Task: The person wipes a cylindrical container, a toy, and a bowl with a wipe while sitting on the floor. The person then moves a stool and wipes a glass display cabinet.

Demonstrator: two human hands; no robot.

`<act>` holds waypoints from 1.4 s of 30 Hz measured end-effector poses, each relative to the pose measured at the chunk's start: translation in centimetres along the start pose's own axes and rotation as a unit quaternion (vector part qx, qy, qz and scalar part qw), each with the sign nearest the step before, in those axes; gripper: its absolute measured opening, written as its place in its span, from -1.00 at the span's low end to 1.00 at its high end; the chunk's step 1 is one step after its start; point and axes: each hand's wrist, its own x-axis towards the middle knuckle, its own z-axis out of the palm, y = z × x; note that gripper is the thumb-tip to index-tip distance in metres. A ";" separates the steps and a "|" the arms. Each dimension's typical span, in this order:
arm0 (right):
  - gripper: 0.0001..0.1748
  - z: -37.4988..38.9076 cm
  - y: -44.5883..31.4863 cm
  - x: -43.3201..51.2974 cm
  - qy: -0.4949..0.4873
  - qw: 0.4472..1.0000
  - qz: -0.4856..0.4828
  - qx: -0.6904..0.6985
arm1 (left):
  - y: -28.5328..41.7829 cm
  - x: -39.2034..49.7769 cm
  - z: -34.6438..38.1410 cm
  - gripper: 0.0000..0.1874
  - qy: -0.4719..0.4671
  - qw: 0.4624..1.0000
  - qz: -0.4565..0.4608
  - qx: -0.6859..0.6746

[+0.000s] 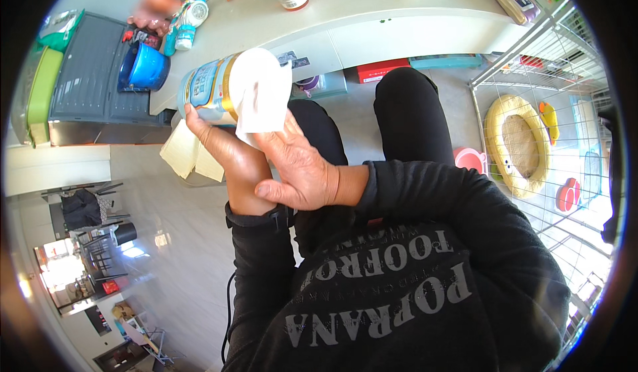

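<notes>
A light-blue canister with a gold band and a white lid lies tilted in my left hand, whose thumb shows on its lower side. From the lid a white wipe hangs down. My right hand is just below the wipe, across my left wrist. Its fingers reach up to the wipe's lower edge and their tips are partly hidden; its thumb is held apart. Whether the fingers grip the wipe cannot be seen.
A white desk with bottles and figurines spans the front. A blue bucket stands left, near grey storage bins. Below my hands are folded cream cloths or papers. A wire pen with a yellow pet bed is on the right.
</notes>
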 end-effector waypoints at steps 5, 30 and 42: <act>-0.11 -2.2 2.3 1.8 0.014 0.994 0.032 -0.101 | -0.7 1.8 -0.4 -0.32 0.101 0.994 0.008 -0.032; -0.47 -4.0 2.0 0.5 0.081 0.992 0.081 0.056 | -0.2 2.9 -0.6 -0.30 0.018 0.994 0.048 -0.095; -0.74 -9.0 3.4 1.7 0.148 0.719 0.386 0.558 | -0.7 2.9 -1.1 -0.30 0.037 0.990 0.028 -0.134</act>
